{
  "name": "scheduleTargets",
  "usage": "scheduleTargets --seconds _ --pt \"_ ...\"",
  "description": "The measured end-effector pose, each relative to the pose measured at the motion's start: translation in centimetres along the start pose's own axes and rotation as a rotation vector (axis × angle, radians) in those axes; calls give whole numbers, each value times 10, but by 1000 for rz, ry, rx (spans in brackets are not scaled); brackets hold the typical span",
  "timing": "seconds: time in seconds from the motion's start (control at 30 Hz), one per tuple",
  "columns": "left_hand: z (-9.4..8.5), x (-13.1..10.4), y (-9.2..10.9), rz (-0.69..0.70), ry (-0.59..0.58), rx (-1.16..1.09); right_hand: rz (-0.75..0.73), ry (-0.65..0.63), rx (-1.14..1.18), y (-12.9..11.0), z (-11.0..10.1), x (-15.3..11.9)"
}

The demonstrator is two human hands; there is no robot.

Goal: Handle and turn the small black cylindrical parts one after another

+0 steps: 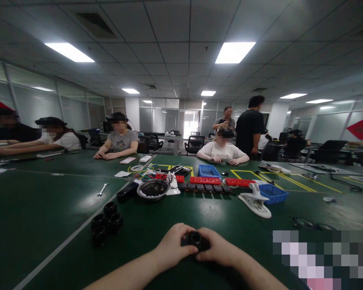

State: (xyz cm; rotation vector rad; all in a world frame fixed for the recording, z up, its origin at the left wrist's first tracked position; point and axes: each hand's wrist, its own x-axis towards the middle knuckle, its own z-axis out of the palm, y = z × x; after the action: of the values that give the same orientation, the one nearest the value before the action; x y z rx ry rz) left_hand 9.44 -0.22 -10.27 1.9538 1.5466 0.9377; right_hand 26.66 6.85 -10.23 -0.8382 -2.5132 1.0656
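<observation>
Slippage could send the hollow black part (195, 238) rolling, since its rounded sides seem to offer the fingertips little purchase; uneven pressure from either side might also tip it. It sits nearer the wearer than the round metal dish (153, 198) and to that dish's right. Left hand (174, 245) and right hand (218, 247) pinch it from opposite sides, fingers curved, thumbs close to it, neither hand spread. Whether the part touches the green table (145, 241) cannot be told. Four similar black parts (115, 221) cluster to the dish's left, also nearer the wearer.
</observation>
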Motion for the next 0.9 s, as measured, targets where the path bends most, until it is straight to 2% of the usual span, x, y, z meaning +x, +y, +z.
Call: scheduleTargets --seconds 0.13,0.3,0.37,0.47,0.57,0.67,0.77,0.9 --pt "-3 2 -2 18 -55 -12 41 -52 97 5 -5 2" --pt "1 -1 1 -15 -33 -7 104 37 -7 5 3 3" --pt "4 -4 4 -63 23 5 116 98 -96 3 10 3" --pt "9 -6 6 -125 105 31 137 235 -352 -1 22 4" --pt "11 -5 6 -132 136 50 147 303 -504 -5 28 3" --pt "8 -4 5 -110 114 33 64 261 -424 -5 24 2" --pt "3 -3 4 -63 45 -6 -48 127 -208 -3 12 1" --pt "1 -1 2 -35 -34 -28 -30 -49 -17 -3 -4 0"
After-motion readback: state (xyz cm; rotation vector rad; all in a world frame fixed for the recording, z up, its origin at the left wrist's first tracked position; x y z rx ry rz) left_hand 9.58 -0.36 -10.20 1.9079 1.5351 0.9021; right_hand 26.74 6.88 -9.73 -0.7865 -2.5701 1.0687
